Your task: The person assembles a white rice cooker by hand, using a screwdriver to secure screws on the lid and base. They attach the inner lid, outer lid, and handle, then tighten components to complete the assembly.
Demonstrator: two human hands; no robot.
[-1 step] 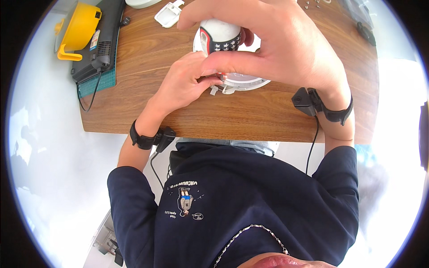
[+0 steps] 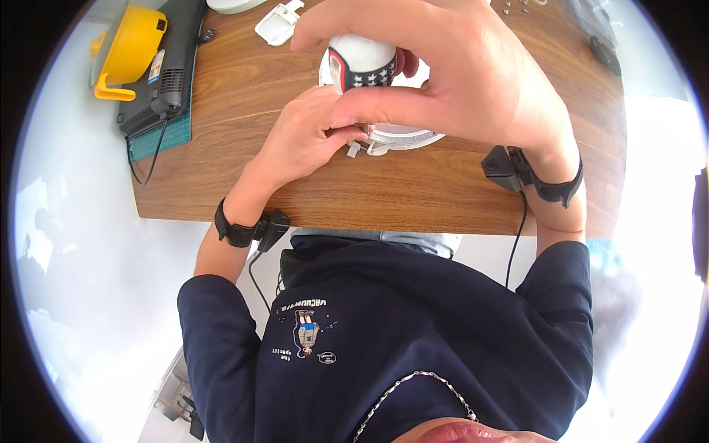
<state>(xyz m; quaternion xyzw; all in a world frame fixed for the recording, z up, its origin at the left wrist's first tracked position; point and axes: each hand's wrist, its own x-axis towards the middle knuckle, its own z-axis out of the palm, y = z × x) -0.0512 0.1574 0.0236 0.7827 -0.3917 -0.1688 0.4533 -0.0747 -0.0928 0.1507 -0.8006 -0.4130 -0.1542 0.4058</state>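
My right hand point(image 2: 450, 70) is wrapped round a white, round-ended handle with a black star-patterned band point(image 2: 362, 57). It stands roughly upright over a round white plastic housing point(image 2: 402, 140), and its lower end is hidden by my hands. Just below it, my left hand point(image 2: 310, 129) is closed, thumb and fingers pinched together at the housing's left side. Whatever those fingertips hold is too small and covered to name. Small tabs stick out from the housing's near rim.
A small white plastic cover point(image 2: 279, 24) lies behind my left hand. At the left are a black device point(image 2: 166, 81), a yellow container with a handle point(image 2: 129, 48) and a green cutting mat point(image 2: 173, 133). Several screws point(image 2: 517, 7) lie at the far right, near a clear bag point(image 2: 591, 18).
The white handle has turned and shifted very slightly to the left in my right hand. My left hand has stayed in place.
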